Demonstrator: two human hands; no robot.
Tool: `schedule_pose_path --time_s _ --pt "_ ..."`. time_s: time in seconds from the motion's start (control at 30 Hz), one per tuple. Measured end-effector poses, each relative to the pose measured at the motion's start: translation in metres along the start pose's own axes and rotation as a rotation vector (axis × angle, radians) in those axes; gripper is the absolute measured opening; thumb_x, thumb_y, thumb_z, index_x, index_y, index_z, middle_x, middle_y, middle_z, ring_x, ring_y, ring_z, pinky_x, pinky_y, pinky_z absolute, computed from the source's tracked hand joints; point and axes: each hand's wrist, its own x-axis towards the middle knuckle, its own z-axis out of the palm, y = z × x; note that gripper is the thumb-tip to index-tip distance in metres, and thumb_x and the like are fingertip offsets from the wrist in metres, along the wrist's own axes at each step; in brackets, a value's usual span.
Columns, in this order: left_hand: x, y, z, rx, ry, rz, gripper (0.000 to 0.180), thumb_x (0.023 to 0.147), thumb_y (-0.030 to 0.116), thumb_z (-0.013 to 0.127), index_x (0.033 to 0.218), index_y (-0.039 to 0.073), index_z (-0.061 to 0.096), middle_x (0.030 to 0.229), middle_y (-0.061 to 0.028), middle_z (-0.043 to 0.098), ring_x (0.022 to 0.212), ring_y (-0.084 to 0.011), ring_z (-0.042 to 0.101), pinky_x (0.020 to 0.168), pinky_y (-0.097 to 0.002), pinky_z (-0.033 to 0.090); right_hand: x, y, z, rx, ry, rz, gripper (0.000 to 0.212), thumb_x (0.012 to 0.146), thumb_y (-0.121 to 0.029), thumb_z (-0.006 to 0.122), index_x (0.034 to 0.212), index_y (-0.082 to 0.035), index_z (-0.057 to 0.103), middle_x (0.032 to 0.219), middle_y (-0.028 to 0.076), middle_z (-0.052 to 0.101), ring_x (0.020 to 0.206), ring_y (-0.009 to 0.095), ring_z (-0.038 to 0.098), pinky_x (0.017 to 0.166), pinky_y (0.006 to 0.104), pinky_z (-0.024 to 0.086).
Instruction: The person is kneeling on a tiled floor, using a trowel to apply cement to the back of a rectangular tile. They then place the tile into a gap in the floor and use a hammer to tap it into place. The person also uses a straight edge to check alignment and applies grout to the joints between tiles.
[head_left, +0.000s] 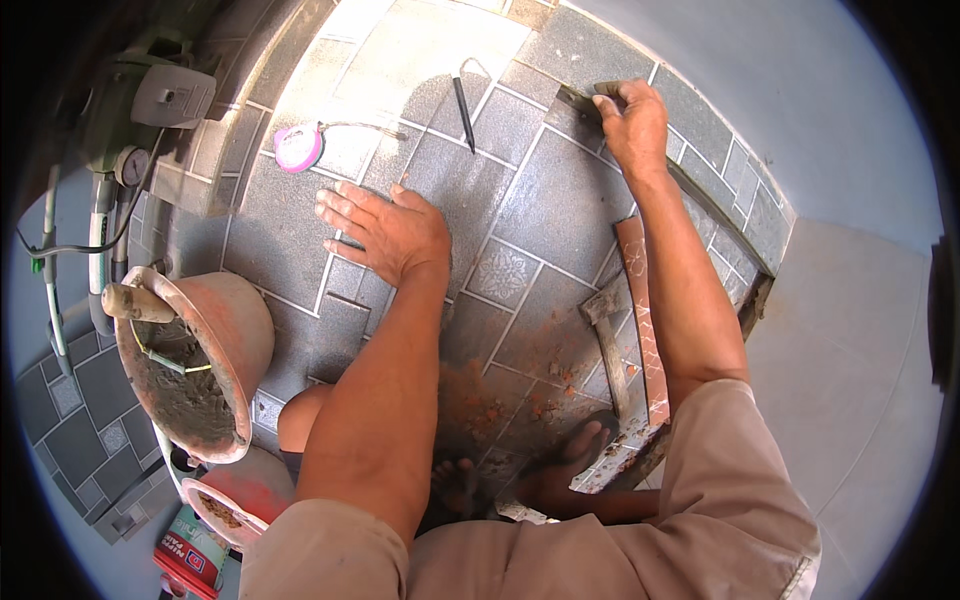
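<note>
My left hand (388,232) rests flat on the grey tiled floor (555,195), fingers spread, holding nothing. Farther off, by the wall, my right hand (632,128) has its fingers bent and pinched at the far end of a long, thin dark strip (722,222). The strip runs along the wall side toward a gap near the corner; my forearm hides part of it. Beyond my left hand lie a pink and white round reel (298,148) with a string and a black pen (463,112).
A hammer (610,360) lies beside a reddish-brown tile strip (640,310) with chalky marks. Crumbs of red debris are scattered near my feet. At left stand a bucket (235,320) of wet mortar with a wooden-handled tool (140,303), a smaller bucket (262,485), and a pump with pipes (102,225).
</note>
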Motion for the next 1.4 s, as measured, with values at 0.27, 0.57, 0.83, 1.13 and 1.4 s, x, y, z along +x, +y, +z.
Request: schedule_pose_path --time_s 0.27,0.57,0.83,1.13,1.4 --pt "0.002 -0.005 0.0 0.013 0.006 -0.006 0.079 0.105 0.042 0.045 0.165 -0.004 0.019 0.176 -0.0243 0.009 0.164 -0.0363 0.004 0.13 -0.0609 0.005 0.012 0.009 0.033 -0.177 -0.133 -0.079 0.02 0.095 -0.022 0.077 0.105 -0.005 0.077 0.105 0.011 0.068 0.109 0.028 0.064 0.1 0.043 0.055" --pt "0.001 -0.003 0.003 0.026 0.016 0.003 0.079 0.105 0.042 0.045 0.165 -0.004 0.02 0.175 -0.0244 0.01 0.164 -0.0368 0.005 0.129 -0.0623 0.007 -0.016 0.045 0.016 -0.188 -0.049 -0.105 0.017 0.1 -0.019 0.071 0.103 -0.002 0.074 0.105 0.013 0.068 0.107 0.031 0.064 0.1 0.0445 0.054" --pt "0.002 -0.003 0.006 0.033 0.025 0.01 0.079 0.105 0.043 0.045 0.165 -0.004 0.02 0.175 -0.0244 0.012 0.164 -0.037 0.007 0.129 -0.0626 0.008 0.005 0.006 0.051 -0.208 0.043 -0.202 0.026 0.092 -0.024 0.081 0.1 -0.001 0.072 0.106 0.013 0.065 0.11 0.031 0.059 0.1 0.0434 0.051" --pt "0.002 -0.003 0.007 0.057 0.037 0.006 0.081 0.104 0.042 0.045 0.165 -0.004 0.019 0.175 -0.0243 0.012 0.164 -0.036 0.008 0.129 -0.0614 0.009 -0.018 0.049 0.036 -0.15 0.161 -0.272 0.011 0.088 -0.016 0.08 0.091 -0.009 0.072 0.096 0.008 0.066 0.097 0.032 0.061 0.087 0.0437 0.053" --pt "0.001 -0.007 0.012 0.083 0.046 0.012 0.083 0.102 0.043 0.046 0.166 -0.003 0.02 0.176 -0.0235 0.012 0.164 -0.0353 0.008 0.129 -0.0615 0.009 -0.056 0.115 -0.014 -0.254 0.116 -0.23 0.012 0.089 -0.014 0.079 0.093 -0.009 0.069 0.095 0.009 0.062 0.097 0.034 0.06 0.084 0.0463 0.052"
